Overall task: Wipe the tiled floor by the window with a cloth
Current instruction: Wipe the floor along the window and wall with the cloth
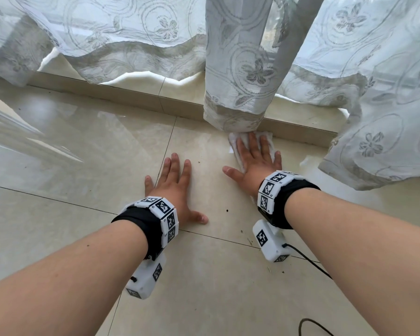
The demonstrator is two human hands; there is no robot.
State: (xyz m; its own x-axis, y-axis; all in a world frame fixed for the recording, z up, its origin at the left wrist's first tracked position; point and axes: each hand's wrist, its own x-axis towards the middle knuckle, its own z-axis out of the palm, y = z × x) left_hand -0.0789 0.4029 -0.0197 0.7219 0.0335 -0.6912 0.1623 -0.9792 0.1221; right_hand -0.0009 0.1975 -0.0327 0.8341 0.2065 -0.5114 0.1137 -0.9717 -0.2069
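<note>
My right hand [254,157] is spread flat on cloth [267,139], frame centre; left hand [177,185] is spread, bracing on the tile. Risk: cloth snags the curtain hem [233,117].

Curtain hem [233,117] and raised sill [136,99] blocked the far side, bare tiled floor [83,146] lay open leftward

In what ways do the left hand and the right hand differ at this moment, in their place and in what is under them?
The right hand presses flat on the white cloth; the left hand lies on the bare tiled floor. The right hand reaches farther, its fingertips at the curtain hem; the left hand is nearer the person, apart from the curtain. Both are palms down, fingers straight.
</note>
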